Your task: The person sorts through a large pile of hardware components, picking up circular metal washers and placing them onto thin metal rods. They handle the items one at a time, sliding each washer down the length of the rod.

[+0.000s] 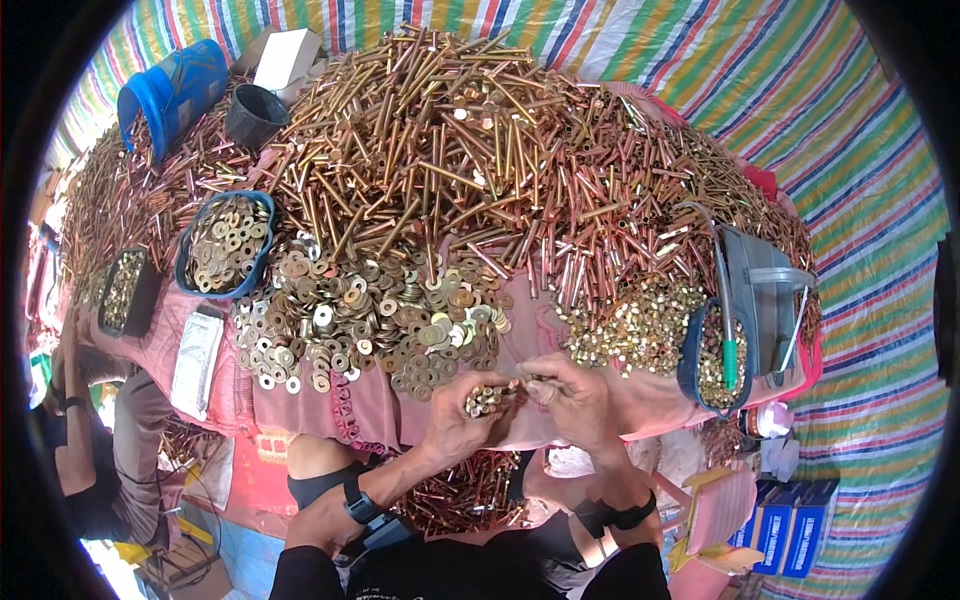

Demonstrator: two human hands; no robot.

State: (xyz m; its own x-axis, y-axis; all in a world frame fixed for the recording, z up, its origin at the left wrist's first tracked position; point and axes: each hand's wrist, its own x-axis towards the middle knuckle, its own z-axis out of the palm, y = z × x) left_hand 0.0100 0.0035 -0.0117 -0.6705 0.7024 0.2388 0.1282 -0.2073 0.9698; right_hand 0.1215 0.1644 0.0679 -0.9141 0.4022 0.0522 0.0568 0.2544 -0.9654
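Just in front of me, my left hand (455, 420) is closed round a small bunch of expansion bolts (486, 401), their brassy ends poking out between the fingers. My right hand (575, 400) pinches close beside it, at the tip of a bolt; what its fingertips hold is too small to make out. Beyond my left hand spreads a heap of flat metal washers (365, 310). A heap of small brass-coloured nuts (635, 330) lies beyond my right hand. Farther back rises a large pile of long bolts and coppery sleeves (430, 130).
A blue basket of washers (226, 244) stands left of centre, with a silver slab (197, 362) nearer me. On the right are a blue basket of nuts (716, 360) and a grey container (770, 310). Another person (105, 440) sits at far left. More bolts (465, 495) lie below.
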